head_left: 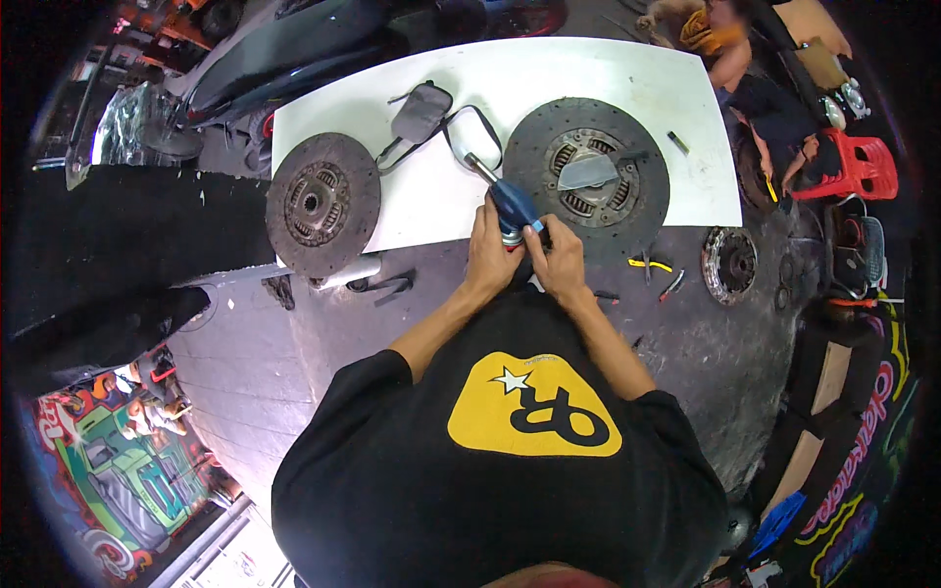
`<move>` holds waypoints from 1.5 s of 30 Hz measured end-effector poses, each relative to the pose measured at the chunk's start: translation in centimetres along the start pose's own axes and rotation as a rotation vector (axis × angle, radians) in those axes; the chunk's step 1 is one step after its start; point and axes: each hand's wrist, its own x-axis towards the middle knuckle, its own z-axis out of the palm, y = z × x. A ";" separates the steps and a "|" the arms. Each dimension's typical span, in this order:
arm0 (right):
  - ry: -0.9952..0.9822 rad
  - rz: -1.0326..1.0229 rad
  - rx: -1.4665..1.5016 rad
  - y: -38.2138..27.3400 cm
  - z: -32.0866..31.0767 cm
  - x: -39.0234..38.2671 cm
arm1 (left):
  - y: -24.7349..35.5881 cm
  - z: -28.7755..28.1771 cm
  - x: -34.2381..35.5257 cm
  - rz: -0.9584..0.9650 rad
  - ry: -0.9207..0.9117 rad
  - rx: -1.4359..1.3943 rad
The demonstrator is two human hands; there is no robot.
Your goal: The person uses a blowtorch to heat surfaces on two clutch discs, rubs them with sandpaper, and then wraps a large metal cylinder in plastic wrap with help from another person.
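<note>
My left hand (495, 250) and my right hand (557, 255) are both closed on a dark blue hand torch (512, 202) with a metal nozzle pointing up and forward, over the near edge of the white board (431, 220). A clutch disc (323, 203) lies left of them; a larger one (537, 137) lies right, with a translucent flat piece (586, 172) and a dark strip on its hub. A grey pouch (421, 113) with a strap and a white loop lies beyond the torch. A small dark cylindrical piece (678, 142) sits at the board's right.
Pliers (647, 265), cutters (672, 284) and a round pressure plate (729, 266) lie on the dark surface right. A co-worker (774, 108) crouches upper right by a red plastic chair (866, 167). Motorbike bodywork (284, 64) stands behind the board, a black panel (137, 216) left.
</note>
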 end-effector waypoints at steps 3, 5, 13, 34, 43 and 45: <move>0.056 -0.016 0.026 0.5 0.7 -0.4 | 0.0 -0.2 0.0 0.001 -0.016 -0.026; 0.069 -0.020 -0.015 0.6 1.4 -0.5 | 0.1 -0.7 0.2 -0.040 -0.055 -0.025; 0.187 0.104 -0.088 -2.4 5.2 -1.2 | -3.6 -3.9 1.8 0.098 -0.216 -0.057; 1.356 0.744 0.726 -5.5 14.2 -20.5 | -3.7 -1.2 -7.7 0.441 -1.469 -0.235; 1.234 0.777 0.847 5.4 11.6 -21.8 | -15.0 -3.5 -3.5 0.029 -1.346 -0.093; 1.224 0.744 0.898 5.7 10.7 -20.6 | -18.6 -6.3 -2.6 -0.081 -1.326 -0.150</move>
